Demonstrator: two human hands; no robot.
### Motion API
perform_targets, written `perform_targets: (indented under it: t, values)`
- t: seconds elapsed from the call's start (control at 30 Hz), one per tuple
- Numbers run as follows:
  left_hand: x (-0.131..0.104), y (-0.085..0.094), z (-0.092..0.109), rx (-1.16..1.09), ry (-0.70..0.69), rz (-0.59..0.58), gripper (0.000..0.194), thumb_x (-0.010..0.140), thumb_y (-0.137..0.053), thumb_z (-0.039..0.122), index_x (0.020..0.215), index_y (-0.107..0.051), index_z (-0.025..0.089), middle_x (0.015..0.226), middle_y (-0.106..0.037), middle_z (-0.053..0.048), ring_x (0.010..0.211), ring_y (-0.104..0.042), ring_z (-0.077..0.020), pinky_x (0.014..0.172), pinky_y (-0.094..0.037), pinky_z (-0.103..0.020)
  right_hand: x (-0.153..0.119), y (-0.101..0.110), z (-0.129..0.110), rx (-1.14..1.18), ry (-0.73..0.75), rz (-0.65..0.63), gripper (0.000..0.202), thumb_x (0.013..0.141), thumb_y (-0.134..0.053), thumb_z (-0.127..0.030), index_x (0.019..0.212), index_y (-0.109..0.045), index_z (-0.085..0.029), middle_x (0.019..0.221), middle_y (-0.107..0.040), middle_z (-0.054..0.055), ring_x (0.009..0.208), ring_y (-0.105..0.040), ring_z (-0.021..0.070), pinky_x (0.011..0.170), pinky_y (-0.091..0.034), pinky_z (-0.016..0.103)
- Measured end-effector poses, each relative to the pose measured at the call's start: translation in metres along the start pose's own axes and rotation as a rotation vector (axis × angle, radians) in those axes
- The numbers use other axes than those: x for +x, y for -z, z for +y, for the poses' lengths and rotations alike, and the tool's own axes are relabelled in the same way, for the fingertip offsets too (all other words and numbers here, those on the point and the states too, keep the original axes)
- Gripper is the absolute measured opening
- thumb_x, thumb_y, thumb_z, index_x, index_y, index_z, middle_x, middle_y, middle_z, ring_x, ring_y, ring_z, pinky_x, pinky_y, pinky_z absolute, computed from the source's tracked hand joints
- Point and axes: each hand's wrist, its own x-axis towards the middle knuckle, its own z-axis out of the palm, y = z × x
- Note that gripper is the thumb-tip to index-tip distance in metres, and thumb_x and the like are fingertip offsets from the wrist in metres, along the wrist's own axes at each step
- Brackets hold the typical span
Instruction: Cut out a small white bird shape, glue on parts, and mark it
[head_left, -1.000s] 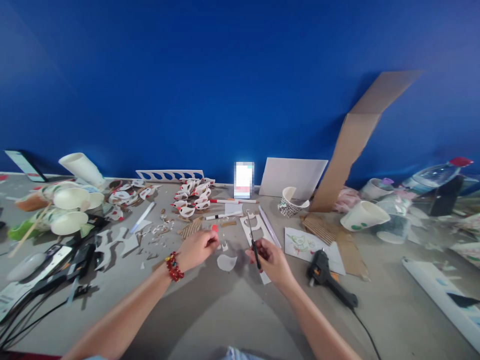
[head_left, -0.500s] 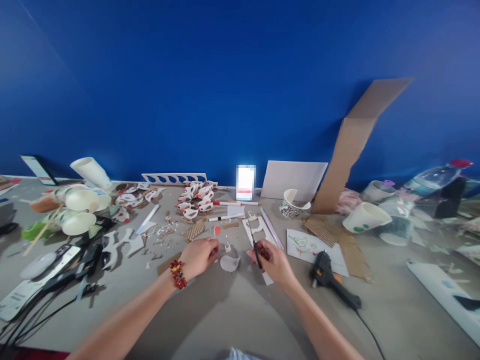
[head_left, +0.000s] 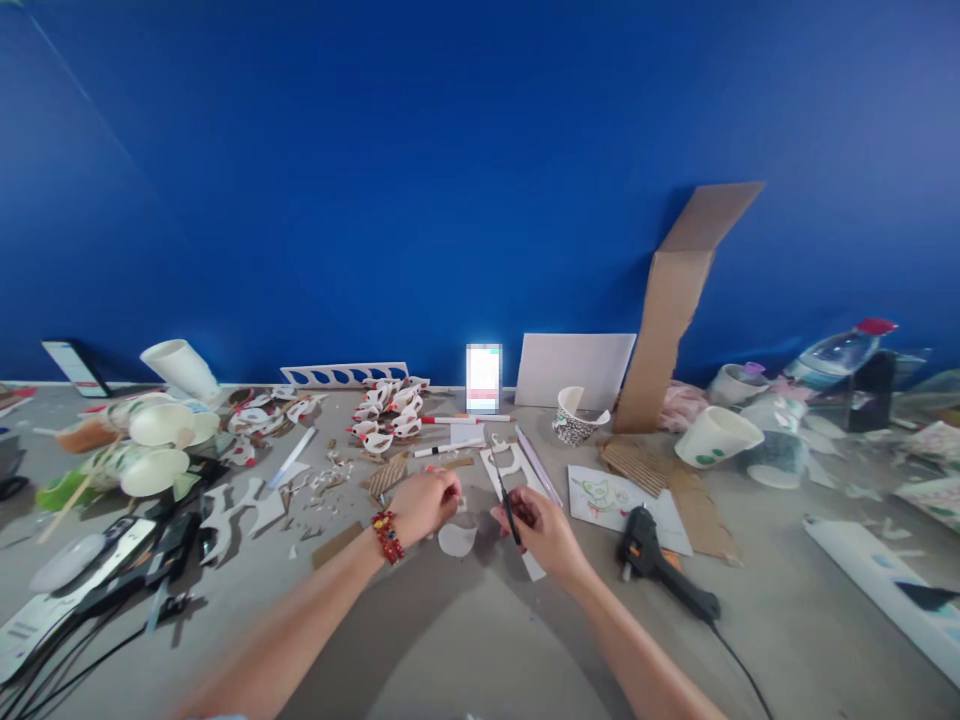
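Slim dark tool [head_left: 510, 513], in the right hand [head_left: 543, 534], left hand [head_left: 427, 505] nearby

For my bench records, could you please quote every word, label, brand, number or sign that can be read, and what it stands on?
No text can be read here.
Bright upright rectangular screen: pixelated.
Dark-framed screen at far left: too blurred.
Long white plastic bar: marks too small.

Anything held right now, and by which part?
Right hand: a thin black tool, pinched by its thicker near end, the slim end pointing away. Left hand: fingers curled; can't tell whether it holds anything.
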Motion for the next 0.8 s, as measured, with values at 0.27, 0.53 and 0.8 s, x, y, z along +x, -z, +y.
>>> perform_targets:
  t: [0.27, 0.53, 0.8]
  values:
    - [0.001, -0.001, 0.013, -0.073, -0.087, -0.004, 0.015, 0.086, -0.050, 0.021, 0.089, -0.064, 0.018, 0.088, -0.069, -0.004, 0.077, -0.064, -0.0150, 0.068, -0.046, -0.023, 0.000, -0.004, -0.007, 0.199, -0.076, 0.032, 0.033, 0.072, -0.068, -0.049, 0.071, -0.049, -0.021, 0.056, -0.059, -0.004, 0.044, -0.050, 0.0102, 0.040, -0.041, 0.020]
    - [0.008, -0.021, 0.016, 0.087, -0.138, -0.132, 0.015, 0.080, -0.055, 0.020, 0.072, -0.067, 0.017, 0.078, -0.067, -0.010, 0.074, -0.063, -0.0233, 0.066, -0.043, -0.031, 0.000, -0.001, -0.008, 0.222, -0.074, 0.032, 0.034, 0.073, -0.067, -0.049, 0.074, -0.051, -0.019, 0.056, -0.060, -0.003, 0.045, -0.049, 0.0092, 0.040, -0.039, 0.020]
    - [0.014, -0.038, 0.018, 0.169, -0.092, -0.097, 0.011, 0.079, -0.054, 0.016, 0.077, -0.065, 0.016, 0.083, -0.068, -0.013, 0.082, -0.065, -0.0294, 0.069, -0.045, -0.036, 0.001, 0.000, -0.007, 0.224, -0.070, 0.026, 0.034, 0.071, -0.069, -0.048, 0.073, -0.050, -0.020, 0.056, -0.060, -0.003, 0.043, -0.048, 0.0095, 0.038, -0.038, 0.020]
